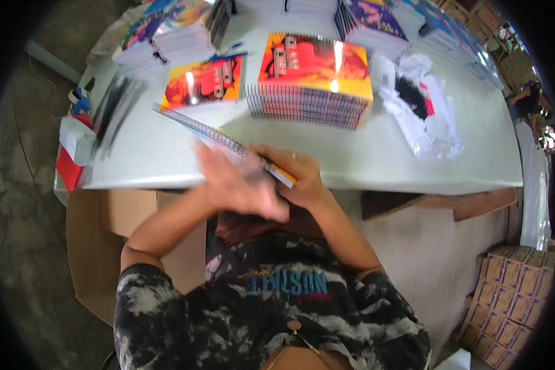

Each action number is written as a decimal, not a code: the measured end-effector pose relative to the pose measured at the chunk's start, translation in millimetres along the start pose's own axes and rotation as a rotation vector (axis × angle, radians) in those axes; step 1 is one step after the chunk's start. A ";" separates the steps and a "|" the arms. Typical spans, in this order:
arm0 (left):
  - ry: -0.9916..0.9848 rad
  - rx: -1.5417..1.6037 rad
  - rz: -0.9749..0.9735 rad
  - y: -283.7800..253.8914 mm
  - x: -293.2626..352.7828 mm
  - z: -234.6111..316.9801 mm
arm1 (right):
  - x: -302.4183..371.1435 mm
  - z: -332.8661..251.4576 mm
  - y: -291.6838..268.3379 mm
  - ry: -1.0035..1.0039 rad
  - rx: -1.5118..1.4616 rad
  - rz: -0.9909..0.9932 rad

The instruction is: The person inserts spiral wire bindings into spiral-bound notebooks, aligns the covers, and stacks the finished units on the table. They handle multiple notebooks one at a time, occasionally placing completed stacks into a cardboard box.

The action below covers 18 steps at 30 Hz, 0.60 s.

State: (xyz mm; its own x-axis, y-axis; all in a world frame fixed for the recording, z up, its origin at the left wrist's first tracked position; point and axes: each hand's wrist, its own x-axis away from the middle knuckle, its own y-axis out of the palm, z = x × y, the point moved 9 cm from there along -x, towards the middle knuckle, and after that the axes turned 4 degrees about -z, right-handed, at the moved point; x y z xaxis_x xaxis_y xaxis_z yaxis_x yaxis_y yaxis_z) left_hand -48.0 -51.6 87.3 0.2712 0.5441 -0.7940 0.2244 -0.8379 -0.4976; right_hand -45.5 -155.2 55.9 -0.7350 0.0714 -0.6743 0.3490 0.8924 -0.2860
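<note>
A spiral-bound notebook [213, 134] stands tilted on edge above the table's near side, its wire coil facing up. My right hand [302, 179] grips its near right end, a ring on one finger. My left hand [243, 188], blurred by motion, is beside the notebook's near face with fingers apart; whether it touches the cover I cannot tell. Beyond them sits a neat stack of spiral notebooks [314, 74] with red and yellow covers. Left of that stack lies a single matching notebook [203, 81].
Loose black binding coils [118, 111] lie on the white table [413, 176] at left, near a red and white packet [75, 145]. Crumpled white plastic [422, 117] lies at right. More notebook stacks [188, 34] line the back. An open cardboard box [92, 259] is below; piled cartons [509, 302] stand lower right.
</note>
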 end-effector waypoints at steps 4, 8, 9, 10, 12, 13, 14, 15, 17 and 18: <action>-0.283 0.083 -0.236 27.4 4.9 -25.0 | 3.5 1.6 12.3 0.073 0.026 -0.090; -0.069 0.273 -0.006 18.1 25.5 14.6 | -4.5 5.9 -7.6 0.038 -0.114 0.037; -0.103 0.084 0.105 8.0 14.5 -1.9 | -6.1 4.3 -7.3 0.008 -0.054 0.027; -0.180 0.072 0.087 4.5 0.9 -17.3 | -1.6 0.8 -2.6 -0.005 -0.001 0.015; -0.337 0.026 0.030 -7.9 -27.5 -48.1 | -3.6 -4.4 9.8 0.046 0.116 -0.102; -0.385 0.080 -0.124 7.1 -20.1 -40.6 | 0.5 2.1 12.3 0.073 0.028 -0.143; -0.341 0.163 -0.151 21.7 -1.0 -20.2 | 4.8 8.0 14.5 0.100 -0.059 -0.183; -0.306 0.237 -0.190 34.8 19.6 -0.9 | 0.1 2.9 8.3 0.095 -0.028 -0.111; -0.424 0.472 -0.150 23.6 28.6 12.9 | -3.9 -7.7 -8.6 0.104 0.053 0.054; -0.532 0.541 -0.166 20.8 22.7 5.9 | -1.3 -11.2 -7.5 0.008 0.015 0.037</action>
State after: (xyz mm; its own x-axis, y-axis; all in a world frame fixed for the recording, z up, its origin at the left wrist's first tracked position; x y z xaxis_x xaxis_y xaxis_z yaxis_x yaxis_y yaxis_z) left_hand -42.7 -57.0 56.9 -0.2424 0.6849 -0.6871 -0.3023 -0.7263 -0.6173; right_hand -53.6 -157.0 66.6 -0.7259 0.1080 -0.6792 0.3852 0.8820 -0.2714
